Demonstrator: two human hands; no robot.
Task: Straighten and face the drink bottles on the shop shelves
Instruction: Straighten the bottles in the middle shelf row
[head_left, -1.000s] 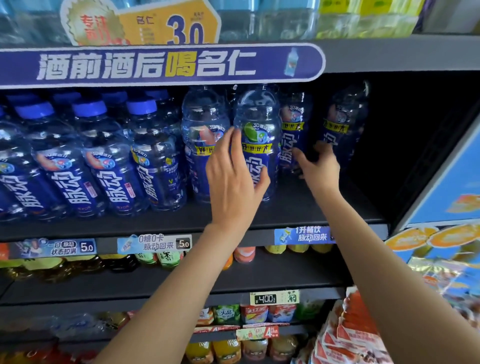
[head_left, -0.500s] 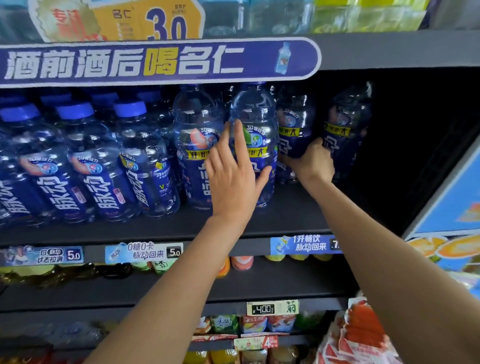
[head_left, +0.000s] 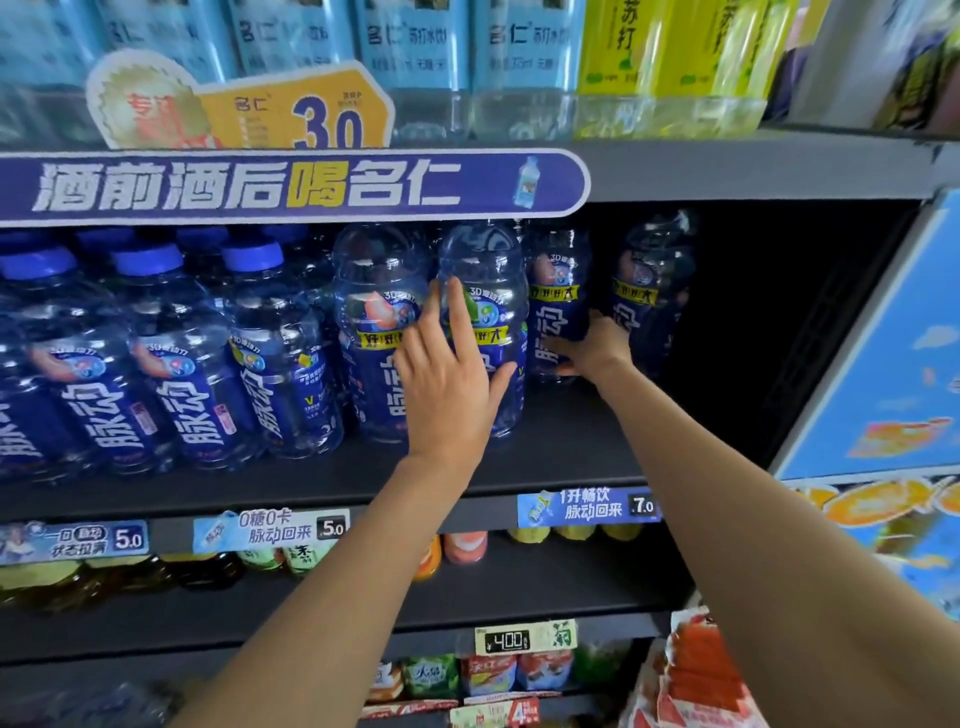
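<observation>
Large blue-labelled drink bottles stand on the middle dark shelf (head_left: 545, 457). My left hand (head_left: 447, 374) lies flat against the front of one large bottle (head_left: 488, 270), fingers spread, thumb round its right side. Further back, my right hand (head_left: 592, 348) wraps the lower part of another large bottle (head_left: 558, 291). One more large bottle (head_left: 652, 291) stands alone to the right, deep in the shelf. A fourth large bottle (head_left: 376, 322) sits just left of my left hand. Smaller blue-capped bottles (head_left: 270, 353) fill the left side in rows.
A purple sign strip (head_left: 291, 184) hangs over the shelf front and hides the large bottles' caps. Pale blue and yellow bottles (head_left: 524, 57) stand on the shelf above. Price tags (head_left: 589, 506) line the shelf edge. A blue and orange panel (head_left: 893, 364) bounds the right side. Lower shelves hold small drinks.
My right hand has closed round the rear bottle, which has shifted slightly forward. My left hand stays on the front bottle. The view has tilted up a little.
</observation>
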